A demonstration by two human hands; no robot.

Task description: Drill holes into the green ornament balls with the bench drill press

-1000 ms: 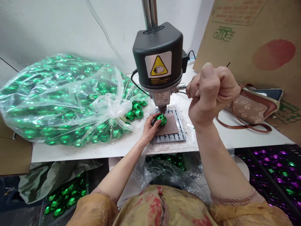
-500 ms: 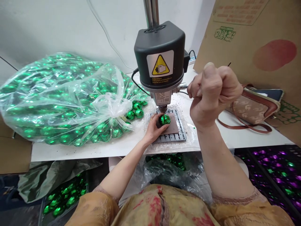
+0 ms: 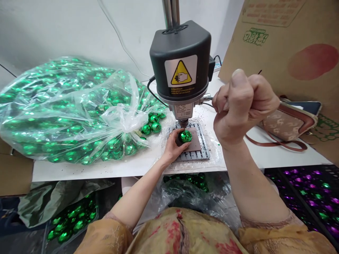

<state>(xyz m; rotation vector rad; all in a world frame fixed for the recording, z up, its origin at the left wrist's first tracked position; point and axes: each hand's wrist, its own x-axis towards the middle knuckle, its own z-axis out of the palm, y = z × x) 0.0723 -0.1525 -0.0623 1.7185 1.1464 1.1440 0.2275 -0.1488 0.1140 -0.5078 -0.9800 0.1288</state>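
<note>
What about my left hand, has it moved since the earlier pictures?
Yes: judged against the grey slotted base plate, your left hand has shifted slightly right.

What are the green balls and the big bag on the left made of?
The green balls look like mirror-shiny plastic, perhaps glass, judging by their bright glints. The bag seems to be clear, glossy plastic film: it's see-through, creased and knotted.

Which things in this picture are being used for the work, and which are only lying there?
In use:
Shiny green faceted ball, in the left hand
Black-headed machine above it; the right hand seems closed on its silver lever
Grey slotted metal plate beneath
Clear plastic bag of green balls, probably related

Lying about:
Patterned fabric handbag with brown strap
Large brown cardboard, probably
</note>
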